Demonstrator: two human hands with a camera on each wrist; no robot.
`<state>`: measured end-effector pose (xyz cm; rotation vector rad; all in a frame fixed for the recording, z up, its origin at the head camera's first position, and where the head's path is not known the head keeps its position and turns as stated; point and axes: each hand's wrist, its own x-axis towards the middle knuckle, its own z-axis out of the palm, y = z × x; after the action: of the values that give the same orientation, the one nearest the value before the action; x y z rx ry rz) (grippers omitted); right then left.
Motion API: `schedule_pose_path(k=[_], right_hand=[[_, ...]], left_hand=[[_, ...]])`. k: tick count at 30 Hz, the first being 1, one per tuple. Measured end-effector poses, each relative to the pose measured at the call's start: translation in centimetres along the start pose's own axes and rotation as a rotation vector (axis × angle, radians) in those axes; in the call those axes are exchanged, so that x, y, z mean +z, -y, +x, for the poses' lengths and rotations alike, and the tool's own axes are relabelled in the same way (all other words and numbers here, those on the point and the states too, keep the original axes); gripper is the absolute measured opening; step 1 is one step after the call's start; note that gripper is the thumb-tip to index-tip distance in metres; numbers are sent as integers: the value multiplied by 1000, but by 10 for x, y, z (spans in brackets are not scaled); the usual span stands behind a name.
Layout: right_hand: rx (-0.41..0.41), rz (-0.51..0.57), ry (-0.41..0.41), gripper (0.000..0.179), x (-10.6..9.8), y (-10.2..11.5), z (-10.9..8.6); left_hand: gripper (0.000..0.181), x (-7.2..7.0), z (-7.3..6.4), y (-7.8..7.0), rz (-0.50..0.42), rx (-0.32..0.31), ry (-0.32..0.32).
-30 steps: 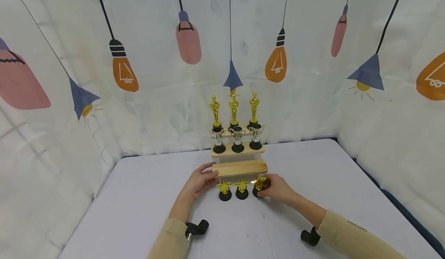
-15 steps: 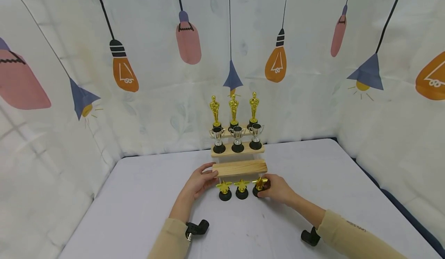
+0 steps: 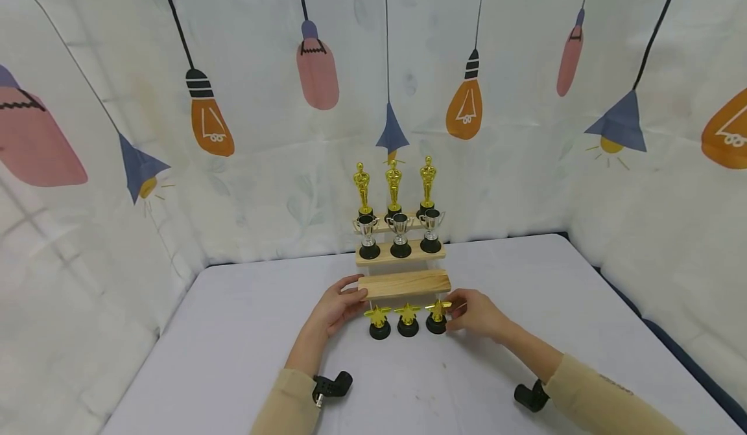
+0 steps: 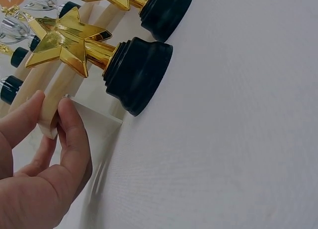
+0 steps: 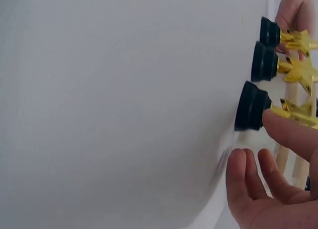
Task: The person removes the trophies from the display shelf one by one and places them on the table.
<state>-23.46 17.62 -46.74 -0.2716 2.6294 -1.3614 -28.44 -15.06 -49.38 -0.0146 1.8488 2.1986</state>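
My left hand pinches the left end of the lowest wooden shelf board, thumb on one face and fingers behind, as the left wrist view shows. In front of that board, three gold star trophies with black bases stand in a row on the white table: a left one, a middle one and a right one. Just beside the right trophy is my right hand. Its thumb and fingers are spread apart with nothing between them, the thumb tip overlapping the trophy's stem in the right wrist view.
Higher on the stepped rack, three silver cups stand on the middle board. Three gold figure trophies occupy the top board behind them. The white tabletop meets a curtain printed with lamps at the back.
My right hand has let go of the right star trophy and shifted slightly to the right. The trophy stands in line with the other two. My left hand keeps its hold on the board.
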Motion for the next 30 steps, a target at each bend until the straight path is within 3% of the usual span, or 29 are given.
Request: schedule_pose_path(k=[5, 14, 19, 30], right_hand=[[-23, -1, -37, 34, -16, 3, 2], [-2, 37, -92, 30, -36, 16, 11], [-17, 83, -127, 30, -40, 20, 23], [-114, 170, -288, 29, -42, 33, 55]], left_hand=[[63, 1, -1, 1, -4, -7, 1], [62, 2, -1, -2, -16, -9, -8], [62, 1, -1, -2, -19, -11, -1], [61, 0, 2, 0, -50, -17, 7]])
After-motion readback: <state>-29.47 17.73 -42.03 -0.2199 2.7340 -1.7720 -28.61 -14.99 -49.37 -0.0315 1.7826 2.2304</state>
